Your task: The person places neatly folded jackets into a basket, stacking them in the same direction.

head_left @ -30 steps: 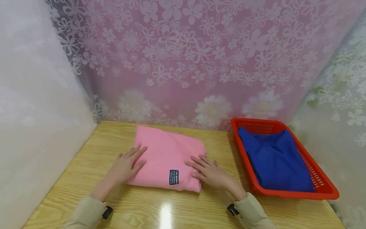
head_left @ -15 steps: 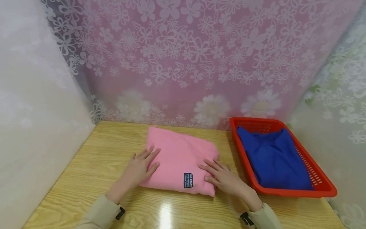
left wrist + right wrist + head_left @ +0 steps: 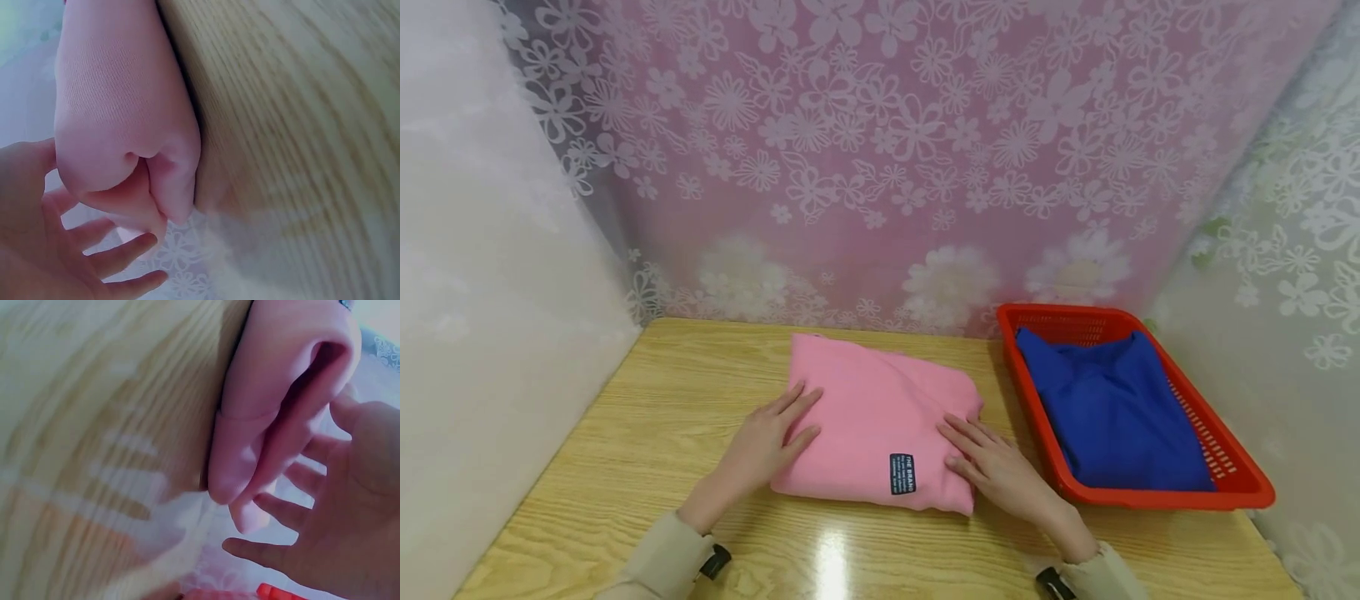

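Observation:
A folded pink garment (image 3: 872,417) lies flat on the table, with a small dark label (image 3: 902,474) near its front edge. My left hand (image 3: 766,442) rests on its left side, thumb and fingers spread over the top. At the opposite side my right hand (image 3: 1000,468) touches the right edge with its fingers extended. Both wrist views show the thick rolled layers of the pink garment (image 3: 125,94) from the side. Spread fingers of the left hand (image 3: 56,244) and of the right hand (image 3: 350,506) lie along these ends without curling round the cloth.
To the right stands a red plastic basket (image 3: 1157,500) with a folded blue garment (image 3: 1120,417) inside, close to the right hand. The wooden table (image 3: 647,467) meets a pink flowered curtain (image 3: 865,208) at the back. Pale sheets hang at both sides.
The pink garment has slid to the right along the table with both hands on it, nearer the red basket. Most of this shift came in the first half second.

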Action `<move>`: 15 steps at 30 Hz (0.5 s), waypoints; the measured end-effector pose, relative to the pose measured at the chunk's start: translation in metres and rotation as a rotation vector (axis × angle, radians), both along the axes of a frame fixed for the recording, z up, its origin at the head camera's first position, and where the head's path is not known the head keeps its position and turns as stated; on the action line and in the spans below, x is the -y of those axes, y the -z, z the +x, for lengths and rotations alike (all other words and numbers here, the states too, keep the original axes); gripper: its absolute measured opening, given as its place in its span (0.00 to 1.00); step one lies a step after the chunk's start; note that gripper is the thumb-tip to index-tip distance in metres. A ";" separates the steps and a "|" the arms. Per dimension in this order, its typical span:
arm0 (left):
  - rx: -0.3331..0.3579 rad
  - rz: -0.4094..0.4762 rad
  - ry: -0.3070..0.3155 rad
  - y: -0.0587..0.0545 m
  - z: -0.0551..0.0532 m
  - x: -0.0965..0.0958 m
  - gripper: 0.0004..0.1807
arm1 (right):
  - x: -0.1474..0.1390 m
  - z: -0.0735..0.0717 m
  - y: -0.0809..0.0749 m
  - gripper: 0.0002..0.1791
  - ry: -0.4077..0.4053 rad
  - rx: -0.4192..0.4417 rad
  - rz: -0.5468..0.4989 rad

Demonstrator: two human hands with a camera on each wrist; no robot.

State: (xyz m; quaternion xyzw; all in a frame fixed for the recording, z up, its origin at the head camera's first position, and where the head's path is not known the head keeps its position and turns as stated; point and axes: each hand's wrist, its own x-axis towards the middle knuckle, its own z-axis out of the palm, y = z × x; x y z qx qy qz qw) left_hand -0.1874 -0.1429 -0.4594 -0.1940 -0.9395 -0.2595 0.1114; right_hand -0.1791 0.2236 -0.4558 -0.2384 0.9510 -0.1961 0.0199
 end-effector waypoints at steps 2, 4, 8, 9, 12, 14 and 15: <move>0.062 0.051 -0.007 0.000 -0.002 0.003 0.32 | 0.001 -0.002 0.000 0.32 0.034 0.007 -0.030; 0.137 0.104 -0.023 0.000 -0.004 0.006 0.33 | 0.002 -0.004 -0.002 0.32 0.093 0.040 -0.075; 0.305 0.255 -0.031 0.000 -0.008 0.015 0.36 | 0.002 -0.008 -0.005 0.35 0.196 0.132 -0.191; 0.351 0.300 -0.032 0.000 -0.009 0.017 0.36 | 0.002 -0.009 -0.005 0.36 0.213 0.161 -0.224; 0.471 0.427 -0.019 0.001 -0.011 0.022 0.36 | 0.000 -0.011 -0.004 0.39 0.253 0.219 -0.309; 0.535 0.499 -0.006 0.001 -0.013 0.024 0.37 | -0.001 -0.013 -0.003 0.40 0.276 0.280 -0.393; 0.565 0.533 -0.002 0.001 -0.014 0.025 0.37 | -0.002 -0.014 -0.002 0.40 0.286 0.321 -0.445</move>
